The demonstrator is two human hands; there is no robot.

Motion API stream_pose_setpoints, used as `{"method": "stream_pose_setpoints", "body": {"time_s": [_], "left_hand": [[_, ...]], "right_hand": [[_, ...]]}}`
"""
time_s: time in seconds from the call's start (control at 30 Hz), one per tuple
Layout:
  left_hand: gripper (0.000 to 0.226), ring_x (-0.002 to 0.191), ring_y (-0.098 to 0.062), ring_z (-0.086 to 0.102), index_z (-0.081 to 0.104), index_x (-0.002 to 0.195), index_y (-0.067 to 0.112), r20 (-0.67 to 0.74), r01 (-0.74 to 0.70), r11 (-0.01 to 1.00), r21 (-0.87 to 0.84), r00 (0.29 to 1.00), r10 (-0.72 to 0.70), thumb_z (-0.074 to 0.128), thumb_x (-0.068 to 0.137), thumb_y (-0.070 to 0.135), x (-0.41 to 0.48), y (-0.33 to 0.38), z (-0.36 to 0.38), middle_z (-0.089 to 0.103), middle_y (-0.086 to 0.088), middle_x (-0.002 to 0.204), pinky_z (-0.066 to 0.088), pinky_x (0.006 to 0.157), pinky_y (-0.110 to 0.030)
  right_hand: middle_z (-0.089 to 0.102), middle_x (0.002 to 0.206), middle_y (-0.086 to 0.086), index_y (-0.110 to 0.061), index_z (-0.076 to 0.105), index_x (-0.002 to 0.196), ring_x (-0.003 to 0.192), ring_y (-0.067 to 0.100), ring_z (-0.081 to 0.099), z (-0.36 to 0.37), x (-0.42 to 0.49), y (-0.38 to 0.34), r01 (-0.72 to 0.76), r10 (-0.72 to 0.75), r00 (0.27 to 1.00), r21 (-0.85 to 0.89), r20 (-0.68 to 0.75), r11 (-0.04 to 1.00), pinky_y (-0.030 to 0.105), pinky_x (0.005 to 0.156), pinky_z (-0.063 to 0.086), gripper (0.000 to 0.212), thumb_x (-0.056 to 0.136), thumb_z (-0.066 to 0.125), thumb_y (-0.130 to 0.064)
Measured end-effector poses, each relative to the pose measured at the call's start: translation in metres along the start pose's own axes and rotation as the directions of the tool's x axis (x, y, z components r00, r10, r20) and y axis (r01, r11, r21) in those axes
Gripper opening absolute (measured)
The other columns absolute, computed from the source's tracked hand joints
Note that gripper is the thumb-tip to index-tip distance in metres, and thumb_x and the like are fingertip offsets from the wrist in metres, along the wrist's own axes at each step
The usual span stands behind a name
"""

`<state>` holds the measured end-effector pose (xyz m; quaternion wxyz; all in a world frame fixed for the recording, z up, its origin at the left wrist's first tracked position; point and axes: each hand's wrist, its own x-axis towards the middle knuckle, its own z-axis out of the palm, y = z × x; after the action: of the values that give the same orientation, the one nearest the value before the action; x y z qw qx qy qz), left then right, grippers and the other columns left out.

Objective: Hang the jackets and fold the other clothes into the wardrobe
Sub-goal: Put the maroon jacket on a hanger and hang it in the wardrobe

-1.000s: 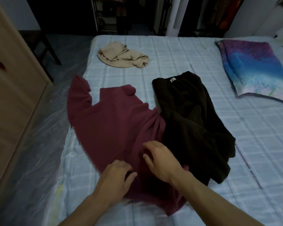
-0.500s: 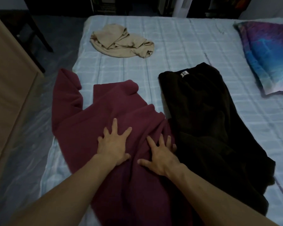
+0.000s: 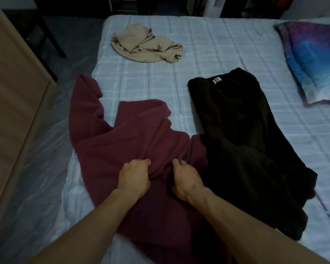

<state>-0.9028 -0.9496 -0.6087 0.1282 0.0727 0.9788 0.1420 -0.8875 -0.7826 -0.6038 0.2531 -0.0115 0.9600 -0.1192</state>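
A maroon sweater (image 3: 122, 141) lies spread on the bed's left side, one sleeve hanging over the edge. My left hand (image 3: 134, 178) and my right hand (image 3: 185, 180) both rest on its middle, fingers curled and pinching a bunch of the fabric between them. A black garment (image 3: 242, 141) with a white label lies to the right, touching the sweater. A crumpled beige garment (image 3: 147, 45) sits further up the bed.
The bed (image 3: 217, 46) has a pale blue checked cover. A purple and blue pillow (image 3: 316, 60) lies at the right. A wooden wardrobe side (image 3: 10, 96) stands at the left, with plastic sheeting (image 3: 44, 159) on the floor and a dark chair (image 3: 44, 37) beyond.
My hands were pressed flat with fingers spread half a second ago; now both have curled and gathered the maroon fabric. The view has shifted slightly.
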Motion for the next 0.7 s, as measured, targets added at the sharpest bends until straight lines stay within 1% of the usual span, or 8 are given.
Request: {"method": "stream_pose_setpoints", "body": {"time_s": [0.07,0.17,0.3,0.47,0.6,0.7], "left_hand": [[0.048,0.091,-0.022,0.065,0.064,0.116,0.026,0.013,0.003,1.000,-0.027,1.000,-0.002,0.054,0.077,0.000,-0.031,-0.005,0.004,0.067,0.002,0.098,0.053,0.082,-0.032],[0.056,0.103,-0.023,0.064,0.058,0.127,0.031,0.041,0.027,0.999,-0.043,0.999,-0.026,0.054,0.077,0.005,-0.078,-0.007,0.016,0.067,0.003,0.111,0.051,0.092,-0.035],[0.061,0.108,-0.022,0.062,0.053,0.135,0.032,0.077,0.050,0.998,-0.025,0.996,-0.048,0.054,0.079,0.009,-0.139,0.000,0.033,0.064,0.003,0.117,0.048,0.096,-0.034],[0.051,0.106,-0.024,0.061,0.055,0.128,0.029,0.106,0.040,0.999,0.035,0.993,-0.044,0.053,0.080,0.011,-0.191,0.016,0.043,0.063,0.001,0.113,0.049,0.092,-0.035],[0.047,0.103,-0.024,0.063,0.057,0.123,0.029,0.139,0.032,0.998,0.056,0.990,-0.039,0.053,0.080,0.010,-0.232,0.028,0.046,0.063,0.001,0.109,0.050,0.090,-0.037],[0.049,0.101,-0.020,0.063,0.055,0.126,0.031,0.156,0.024,0.998,0.054,0.987,-0.032,0.052,0.081,0.011,-0.270,0.030,0.058,0.060,0.004,0.110,0.051,0.087,-0.033]], "right_hand": [[0.048,0.129,0.013,-0.014,0.035,0.137,0.114,0.032,0.054,0.008,-0.018,-0.004,0.022,-0.023,0.999,0.028,0.027,0.999,0.038,0.099,0.046,0.068,0.080,0.072,-0.009],[0.049,0.128,0.012,-0.015,0.035,0.136,0.113,0.032,0.055,0.026,-0.053,-0.008,0.054,-0.056,0.997,0.031,0.044,0.998,0.039,0.098,0.046,0.068,0.080,0.071,-0.005],[0.048,0.127,0.010,-0.017,0.037,0.131,0.109,0.030,0.055,0.050,-0.102,-0.006,0.088,-0.088,0.996,-0.006,0.025,0.996,0.038,0.094,0.048,0.063,0.080,0.070,-0.002],[0.044,0.134,0.010,-0.017,0.036,0.134,0.115,0.029,0.054,0.070,-0.151,-0.002,0.085,-0.084,0.996,-0.022,0.018,0.996,0.037,0.098,0.047,0.066,0.081,0.071,-0.002],[0.043,0.138,0.011,-0.016,0.036,0.133,0.116,0.029,0.052,0.086,-0.193,0.002,0.092,-0.092,0.996,-0.015,-0.004,0.996,0.036,0.098,0.047,0.058,0.084,0.064,-0.001],[0.035,0.148,0.011,-0.016,0.034,0.138,0.120,0.026,0.047,0.109,-0.228,0.006,0.105,-0.106,0.994,-0.020,-0.011,0.994,0.033,0.099,0.045,0.058,0.087,0.059,-0.001]]}}
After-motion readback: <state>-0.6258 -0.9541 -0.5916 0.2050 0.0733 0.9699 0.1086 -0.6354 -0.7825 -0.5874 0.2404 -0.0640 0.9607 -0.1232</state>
